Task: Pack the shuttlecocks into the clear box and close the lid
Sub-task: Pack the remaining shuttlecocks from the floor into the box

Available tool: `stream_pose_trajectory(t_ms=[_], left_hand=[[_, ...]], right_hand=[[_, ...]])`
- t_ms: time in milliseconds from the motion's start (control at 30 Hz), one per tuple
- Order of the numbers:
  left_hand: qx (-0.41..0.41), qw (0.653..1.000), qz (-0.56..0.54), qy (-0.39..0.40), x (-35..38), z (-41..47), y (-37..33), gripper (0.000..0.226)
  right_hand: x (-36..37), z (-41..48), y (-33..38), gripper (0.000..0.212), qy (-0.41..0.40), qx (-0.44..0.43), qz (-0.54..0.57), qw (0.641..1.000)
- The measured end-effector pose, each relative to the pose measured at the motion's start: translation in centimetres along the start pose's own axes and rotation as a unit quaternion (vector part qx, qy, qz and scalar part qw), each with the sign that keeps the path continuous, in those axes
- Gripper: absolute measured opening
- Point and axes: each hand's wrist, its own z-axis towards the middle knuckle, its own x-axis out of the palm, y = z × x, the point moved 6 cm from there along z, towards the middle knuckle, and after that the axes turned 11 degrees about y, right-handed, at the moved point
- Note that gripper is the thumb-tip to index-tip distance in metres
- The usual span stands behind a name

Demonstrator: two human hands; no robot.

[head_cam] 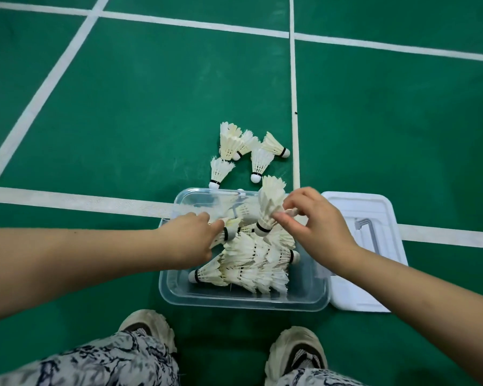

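Head view, looking down at a green court floor (140, 112) crossed by white lines (67, 199).

- Clear box (243, 300): sits on the floor just ahead of two pale shoes (148, 327), open. Its far end lies over one white line.
- Lid (374, 210): off the box, flat on the floor, against the box's right side.
- Packed shuttlecocks (254, 263): a loose heap in the middle of the box, lying on their sides, corks pointing different ways.
- Loose shuttlecocks (258, 160): five on the floor just beyond the box's far rim, bunched together. The nearest cork almost touches the rim.
- Left grip (190, 240): reaches in over the box's left wall. Finger and thumb pinch the cork end of a low shuttlecock (230, 228) lying at the top of the heap.
- Right grip (318, 227): above the box's right half. Thumb and curled fingers pinch the feather skirt of an upright shuttlecock (268, 204), cork down, feathers up, its cork just above the heap.
- Patterned trouser legs (109, 363) fill the bottom edge.
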Motion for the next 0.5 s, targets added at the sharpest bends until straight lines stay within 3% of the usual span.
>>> stream_pose_trajectory(t_ms=[267,500], left_hand=[[-0.032,0.998,0.015,-0.044,-2.8,0.5,0.5,0.038],[-0.011,0.986,0.158,0.049,-1.0,1.0,-0.8,0.035]], right_hand=[[0.3,0.0,-1.2,0.015,-0.008,-0.007,0.026,1.0],[0.4,-0.1,-0.9,0.013,-0.016,-0.02,0.037,0.999]])
